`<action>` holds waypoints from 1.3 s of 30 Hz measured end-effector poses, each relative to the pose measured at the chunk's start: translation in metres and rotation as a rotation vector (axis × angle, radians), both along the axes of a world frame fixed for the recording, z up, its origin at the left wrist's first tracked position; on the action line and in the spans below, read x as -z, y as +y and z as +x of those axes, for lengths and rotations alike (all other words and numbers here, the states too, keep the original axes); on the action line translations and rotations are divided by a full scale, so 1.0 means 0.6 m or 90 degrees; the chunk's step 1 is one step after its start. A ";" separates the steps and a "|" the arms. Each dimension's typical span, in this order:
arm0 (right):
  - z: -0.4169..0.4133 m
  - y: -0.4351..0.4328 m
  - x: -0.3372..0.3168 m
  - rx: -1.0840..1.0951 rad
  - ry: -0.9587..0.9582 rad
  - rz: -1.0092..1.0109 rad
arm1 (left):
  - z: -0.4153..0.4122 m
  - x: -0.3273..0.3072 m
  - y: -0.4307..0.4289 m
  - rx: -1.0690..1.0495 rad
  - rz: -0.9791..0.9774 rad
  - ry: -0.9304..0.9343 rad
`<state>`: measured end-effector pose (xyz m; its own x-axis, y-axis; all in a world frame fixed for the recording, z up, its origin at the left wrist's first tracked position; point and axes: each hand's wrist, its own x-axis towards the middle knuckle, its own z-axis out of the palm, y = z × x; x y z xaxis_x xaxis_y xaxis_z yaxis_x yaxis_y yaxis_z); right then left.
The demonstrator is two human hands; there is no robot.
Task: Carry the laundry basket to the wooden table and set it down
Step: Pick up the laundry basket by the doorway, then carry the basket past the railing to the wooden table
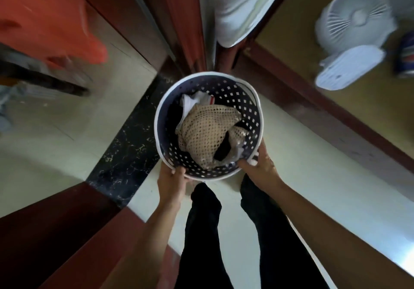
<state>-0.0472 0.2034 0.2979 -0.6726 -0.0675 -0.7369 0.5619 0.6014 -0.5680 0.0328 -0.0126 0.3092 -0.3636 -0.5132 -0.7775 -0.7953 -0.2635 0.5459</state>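
The round laundry basket (pixel 242 96), dark blue with diamond-shaped holes and a white rim, hangs in front of me above the floor. Inside lie a beige net garment (pixel 206 129), a white cloth and dark clothes. My left hand (pixel 171 182) grips the near-left rim from below. My right hand (pixel 259 165) grips the near-right rim, fingers curled over the edge. My legs in black trousers show under the basket. No wooden table top is clearly in view.
A dark marble threshold strip (pixel 127 145) crosses the pale tiled floor at a dark red wooden doorframe (pixel 179 20). A white fan (pixel 356 26) stands on a yellow surface at the right. Something orange (pixel 44 15) and blurred is at the upper left. White cloth hangs ahead.
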 end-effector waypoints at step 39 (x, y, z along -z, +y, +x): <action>0.432 0.160 -0.727 0.898 0.607 -0.087 | -0.041 -0.761 0.272 0.809 0.179 0.499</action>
<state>0.2118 0.2992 0.7343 -0.4268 0.8979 -0.1080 0.0316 -0.1046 -0.9940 0.0082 0.1504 0.7657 -0.7925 0.5763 -0.1995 -0.1094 0.1874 0.9762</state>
